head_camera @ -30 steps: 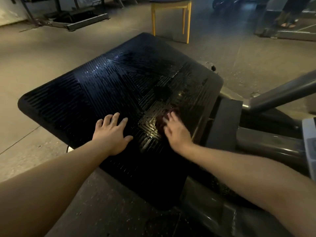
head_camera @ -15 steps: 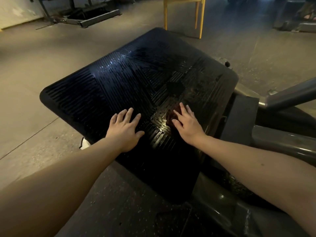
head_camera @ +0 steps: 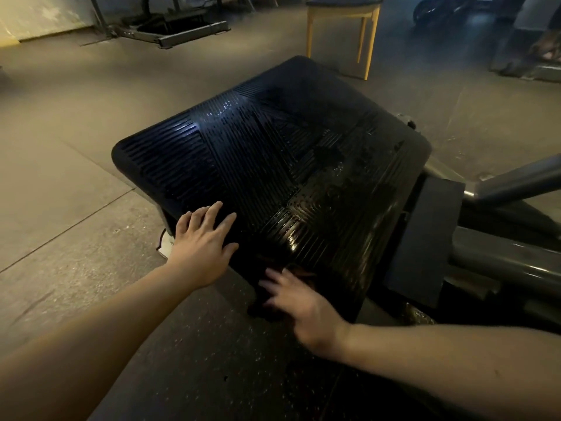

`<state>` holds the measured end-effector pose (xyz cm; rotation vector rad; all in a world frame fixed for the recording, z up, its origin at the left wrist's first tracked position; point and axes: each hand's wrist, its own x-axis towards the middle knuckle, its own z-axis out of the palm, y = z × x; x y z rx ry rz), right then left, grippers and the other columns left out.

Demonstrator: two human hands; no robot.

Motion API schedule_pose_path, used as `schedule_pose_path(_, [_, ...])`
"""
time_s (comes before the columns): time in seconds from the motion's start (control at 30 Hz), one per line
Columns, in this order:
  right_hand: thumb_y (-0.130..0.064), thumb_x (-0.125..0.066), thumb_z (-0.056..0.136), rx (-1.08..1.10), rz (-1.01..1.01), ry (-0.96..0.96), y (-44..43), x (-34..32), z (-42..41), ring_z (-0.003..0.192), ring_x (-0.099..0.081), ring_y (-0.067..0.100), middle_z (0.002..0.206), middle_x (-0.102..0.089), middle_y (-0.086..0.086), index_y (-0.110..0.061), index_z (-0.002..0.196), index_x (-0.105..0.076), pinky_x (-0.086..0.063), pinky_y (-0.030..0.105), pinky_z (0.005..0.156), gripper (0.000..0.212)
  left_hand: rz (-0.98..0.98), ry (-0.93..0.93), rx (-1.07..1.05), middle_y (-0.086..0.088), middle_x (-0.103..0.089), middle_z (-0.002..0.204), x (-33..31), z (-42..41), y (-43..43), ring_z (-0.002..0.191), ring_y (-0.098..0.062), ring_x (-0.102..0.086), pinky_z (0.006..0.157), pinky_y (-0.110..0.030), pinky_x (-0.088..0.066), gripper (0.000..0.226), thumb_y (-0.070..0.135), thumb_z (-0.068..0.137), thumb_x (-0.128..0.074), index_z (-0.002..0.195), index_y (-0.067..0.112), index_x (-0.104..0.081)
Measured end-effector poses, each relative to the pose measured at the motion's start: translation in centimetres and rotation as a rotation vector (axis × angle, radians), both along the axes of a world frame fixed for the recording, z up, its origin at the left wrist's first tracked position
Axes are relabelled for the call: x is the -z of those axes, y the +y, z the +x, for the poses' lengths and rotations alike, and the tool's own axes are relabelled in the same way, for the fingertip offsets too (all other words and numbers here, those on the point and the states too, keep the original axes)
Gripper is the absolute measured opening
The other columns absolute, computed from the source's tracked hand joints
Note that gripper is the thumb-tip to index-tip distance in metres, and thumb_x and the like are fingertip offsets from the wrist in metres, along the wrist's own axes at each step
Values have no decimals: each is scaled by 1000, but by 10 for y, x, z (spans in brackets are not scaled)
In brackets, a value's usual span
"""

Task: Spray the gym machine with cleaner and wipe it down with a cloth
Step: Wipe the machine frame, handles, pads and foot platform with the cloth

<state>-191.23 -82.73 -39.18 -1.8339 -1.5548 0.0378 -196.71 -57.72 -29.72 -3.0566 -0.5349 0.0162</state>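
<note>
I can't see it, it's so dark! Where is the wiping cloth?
In the head view, the dark reddish cloth is under the right hand, at the near edge of the black ribbed platform, right of the left hand.

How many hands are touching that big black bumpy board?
2. The left hand lies flat on the black ribbed plate near its left edge. The right hand, blurred, is on its near corner. None seem hidden.
</note>
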Motion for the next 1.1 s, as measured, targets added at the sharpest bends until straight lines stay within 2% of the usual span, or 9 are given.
schedule_pose_path(0.2, [-4, -70, 94, -199, -115, -245, -2, -13, 60, 151, -37, 24, 148, -59, 10, -7, 117, -72, -23, 50, 127, 23, -28, -32, -66, -1, -5, 172, -6, -7, 17, 156, -28, 1, 126, -52, -7, 71, 58, 103, -42, 163, 32, -17])
schedule_pose_path(0.3, [-7, -66, 95, 84, -136, -223, -8, -19, 113, 150, -39, 28, 149, -57, 9, -8, 123, -69, -24, 50, 126, 29, -34, -37, -76, -2, -3, 173, -8, -15, 20, 157, -28, 2, 127, -52, -5, 72, 61, 103, -41, 164, 32, -17])
schedule_pose_path(0.37, [-4, -63, 97, 409, -179, -49, -9, -25, 135, 153, -30, 29, 157, -47, 9, -9, 138, -61, -21, 53, 127, 41, -45, -50, -89, -2, -1, 173, -9, -19, 21, 157, -27, 4, 127, -50, -3, 73, 63, 102, -41, 164, 32, -16])
schedule_pose_path(0.47, [-16, -56, 105, 659, -160, 206, 15, -33, 108, 156, -23, 28, 169, -26, 7, -18, 156, -43, -16, 34, 125, 53, -64, -77, -114, -3, 0, 173, -9, -21, 24, 157, -27, 5, 126, -50, -1, 73, 63, 102, -41, 164, 32, -15])
schedule_pose_path(0.53, [-12, -57, 103, 511, -73, 177, 38, -32, 63, 154, -24, 20, 169, -26, 7, -15, 158, -40, -17, 30, 125, 57, -49, -81, -113, -3, -2, 173, -6, -20, 30, 157, -28, 4, 127, -51, -2, 70, 60, 103, -38, 164, 33, -17])
schedule_pose_path(0.63, [-11, -57, 99, 190, -27, 19, 52, -22, 27, 157, -22, 18, 163, -39, 6, -7, 145, -55, -17, 39, 129, 46, -32, -115, -108, -3, -8, 172, -5, -16, 33, 156, -29, 1, 126, -52, -4, 65, 58, 103, -40, 162, 34, -23])
schedule_pose_path(0.8, [-4, -72, 93, -171, -92, -169, 47, -36, 83, 153, -34, 27, 155, -50, 12, -3, 122, -69, -25, 44, 127, 29, -42, -133, -87, -4, -6, 172, -2, -9, 32, 156, -26, 4, 126, -51, 0, 65, 58, 103, -39, 162, 36, -22])
schedule_pose_path(0.97, [-2, -56, 97, 259, -140, -111, 51, -44, 186, 152, -32, 36, 157, -47, 14, -3, 129, -66, -13, 40, 129, 33, -37, -82, -96, -3, 0, 173, -6, -8, 32, 156, -25, 9, 125, -48, 10, 66, 60, 104, -34, 164, 38, -17])
schedule_pose_path(1.1, [-19, -53, 105, 693, -123, 118, 85, -44, 167, 156, -22, 31, 164, -37, 11, -16, 149, -50, -8, 44, 130, 45, -55, -78, -84, -5, -3, 173, -13, -1, 26, 157, -26, 7, 126, -48, 9, 66, 53, 105, -41, 164, 30, -22])
